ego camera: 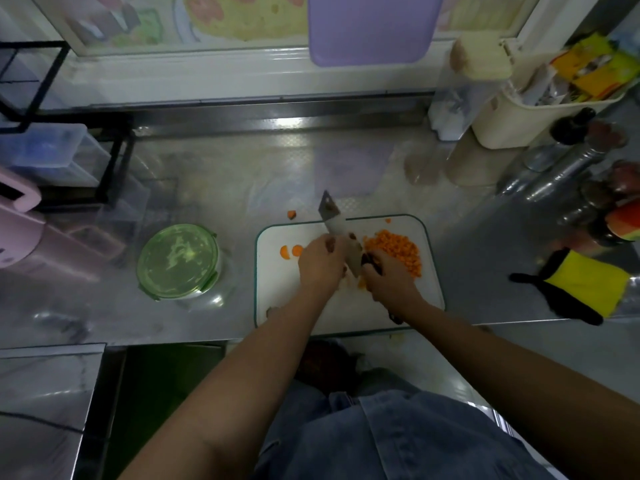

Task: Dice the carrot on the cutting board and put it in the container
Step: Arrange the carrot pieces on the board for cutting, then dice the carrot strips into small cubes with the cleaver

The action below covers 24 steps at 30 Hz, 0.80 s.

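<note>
A white cutting board (277,299) with a green rim lies on the steel counter. A heap of diced carrot (394,249) sits at its far right. Two carrot slices (291,251) lie at its left, and one chunk (292,214) lies off the board on the counter. My right hand (389,278) grips the dark handle of a knife (332,216), whose blade points away from me. My left hand (320,263) rests curled against the blade's left side; what it holds down is hidden, with a bit of carrot (362,282) showing between the hands. A round container with a green lid (178,259) stands left of the board.
A black rack (114,161) and a pink appliance (17,230) stand at the left. A cream bin (519,123), bottles (568,168) and a yellow-black cloth (581,289) crowd the right. A purple board (370,26) leans at the back. The counter's front edge runs just under the cutting board.
</note>
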Motion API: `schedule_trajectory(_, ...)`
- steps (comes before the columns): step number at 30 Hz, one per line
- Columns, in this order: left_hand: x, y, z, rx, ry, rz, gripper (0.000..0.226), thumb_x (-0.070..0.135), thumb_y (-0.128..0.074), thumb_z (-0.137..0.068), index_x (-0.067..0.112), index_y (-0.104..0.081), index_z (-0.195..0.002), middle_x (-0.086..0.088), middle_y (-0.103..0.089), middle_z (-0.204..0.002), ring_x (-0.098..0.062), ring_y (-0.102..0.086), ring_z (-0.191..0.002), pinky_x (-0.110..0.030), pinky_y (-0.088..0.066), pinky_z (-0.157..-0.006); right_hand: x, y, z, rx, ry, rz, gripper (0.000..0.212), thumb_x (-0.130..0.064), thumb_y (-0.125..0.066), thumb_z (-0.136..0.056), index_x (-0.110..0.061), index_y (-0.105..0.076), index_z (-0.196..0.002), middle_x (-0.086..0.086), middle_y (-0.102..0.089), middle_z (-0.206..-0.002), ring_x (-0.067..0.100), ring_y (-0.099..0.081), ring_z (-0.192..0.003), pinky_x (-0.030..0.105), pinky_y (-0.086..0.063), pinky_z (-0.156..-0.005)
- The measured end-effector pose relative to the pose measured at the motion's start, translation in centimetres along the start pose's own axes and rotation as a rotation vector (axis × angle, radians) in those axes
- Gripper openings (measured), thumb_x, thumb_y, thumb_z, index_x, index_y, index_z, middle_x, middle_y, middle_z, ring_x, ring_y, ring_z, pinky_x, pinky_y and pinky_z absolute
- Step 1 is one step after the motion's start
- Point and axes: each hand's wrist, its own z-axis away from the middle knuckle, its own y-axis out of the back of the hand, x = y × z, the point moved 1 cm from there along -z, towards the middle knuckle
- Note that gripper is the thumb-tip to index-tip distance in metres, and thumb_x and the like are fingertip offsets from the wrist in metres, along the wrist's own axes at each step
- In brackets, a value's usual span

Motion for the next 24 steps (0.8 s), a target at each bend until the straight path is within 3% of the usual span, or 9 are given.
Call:
schedule_trajectory(2,-0.4,-0.2,-0.3,-0.057,-0.165,-0.309,0.019,0.021,-0.054,-0.092,0.017,-0.069,-0.103,-0.005,-0.066,-0.101,-0.022,-0.064,-0.086,-0.036,-0.053,-0.080,0.4,0.8,0.0,0.088,-0.027,-0.072,0.014,-0.020,-0.048,-0.091,-0.007,-0.054,-0.090,0.006,-0.052,-0.065,0.018,-0.048,-0.054,0.045,-0.048,-0.057)
schedule_trajectory(4,-0.8,-0.4,-0.6,-0.147,-0.305,-0.618,0.027,0.013,-0.056,-0.089,0.021,-0.068,-0.112,-0.005,-0.058,-0.110,-0.022,-0.058,-0.099,-0.032,-0.049,-0.081,0.5,1.8,0.0,0.128,-0.042,-0.138,0.013,-0.019,-0.049,-0.094,-0.008,-0.055,-0.096,0.006,-0.051,-0.064,0.012,-0.047,-0.050,0.035,-0.043,-0.051)
schedule_trajectory(8,-1.2,-1.1,-0.5,-0.275,-0.499,-0.931,0.028,0.013,-0.054,-0.089,0.018,-0.066,-0.114,-0.007,-0.053,-0.113,-0.025,-0.049,-0.110,-0.031,-0.042,-0.077,0.9,2.9,0.0,0.171,-0.030,-0.136,0.012,-0.019,-0.049,-0.094,-0.011,-0.056,-0.100,0.007,-0.054,-0.067,0.014,-0.048,-0.051,0.030,-0.042,-0.051)
schedule_trajectory(12,-0.7,-2.1,-0.4,-0.253,-0.629,-1.159,0.023,0.007,-0.050,-0.088,0.009,-0.066,-0.105,-0.010,-0.055,-0.110,-0.030,-0.051,-0.105,-0.035,-0.041,-0.075,2.2,2.8,0.1,0.201,-0.053,-0.180,0.012,-0.028,-0.050,-0.093,-0.021,-0.056,-0.100,0.003,-0.053,-0.063,0.015,-0.048,-0.049,0.032,-0.044,-0.051)
schedule_trajectory(17,-1.2,-2.7,-0.7,-0.225,-0.692,-1.201,0.021,0.005,-0.050,-0.088,0.009,-0.067,-0.100,-0.009,-0.060,-0.103,-0.027,-0.055,-0.099,-0.035,-0.045,-0.074,3.1,3.1,0.2,0.221,-0.096,-0.243,0.021,-0.039,-0.048,-0.088,-0.023,-0.056,-0.100,-0.002,-0.050,-0.059,0.010,-0.045,-0.044,0.030,-0.039,-0.050)
schedule_trajectory(20,-1.4,-2.5,-0.9,-0.207,-0.691,-1.178,0.014,0.007,-0.057,-0.085,0.009,-0.066,-0.095,-0.008,-0.062,-0.096,-0.026,-0.057,-0.095,-0.033,-0.045,-0.072,3.2,3.1,0.3,0.202,-0.106,-0.281,0.017,-0.030,-0.048,-0.095,-0.020,-0.054,-0.108,0.002,-0.049,-0.056,0.013,-0.044,-0.039,0.028,-0.040,-0.045)
schedule_trajectory(22,-1.4,-1.9,-0.9,-0.085,-0.621,-1.047,0.011,0.010,-0.072,-0.074,0.009,-0.063,-0.080,-0.008,-0.062,-0.078,-0.025,-0.060,-0.076,-0.031,-0.044,-0.058,2.7,2.9,0.7,0.168,-0.100,-0.303,0.021,-0.024,-0.045,-0.099,-0.019,-0.050,-0.119,0.004,-0.050,-0.054,0.016,-0.044,-0.039,0.027,-0.040,-0.041)
schedule_trajectory(24,-1.9,-0.9,-0.9,0.037,-0.435,-0.813,0.010,0.013,-0.066,-0.082,0.007,-0.059,-0.086,-0.013,-0.061,-0.081,-0.030,-0.059,-0.078,-0.034,-0.042,-0.056,2.3,2.2,1.1,0.110,-0.089,-0.305,0.019,-0.019,-0.041,-0.100,-0.011,-0.049,-0.116,0.007,-0.051,-0.054,0.016,-0.045,-0.038,0.027,-0.041,-0.039)
